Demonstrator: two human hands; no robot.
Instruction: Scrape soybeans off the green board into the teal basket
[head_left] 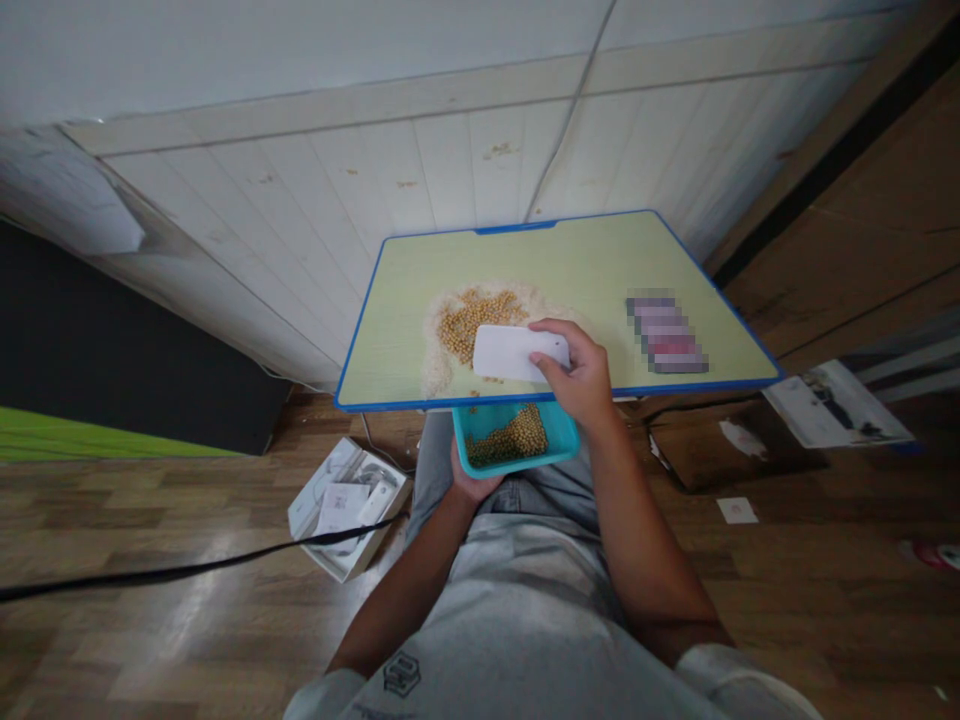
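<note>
My right hand (577,368) grips a flat white scraper (506,352) by its right end, thumb on top, low over the near part of the tabletop. Beyond the scraper lies a heap of round tan soybeans (469,318), ringed by pale grains like rice (433,372). Below the near table edge, my left hand (472,478) holds a turquoise plastic tray (517,466) from its left side and underneath; most of its fingers are hidden. Soybeans (529,432) lie inside this tray, and a few loose ones are at the table edge above it.
The small yellow-green table (600,260) has a blue rim and stands by a white panelled wall. A blurred-out flat item (666,332) lies on its right side. An open white box (349,505) and a cardboard box (701,445) are on the floor. A black strap (202,570) crosses at left.
</note>
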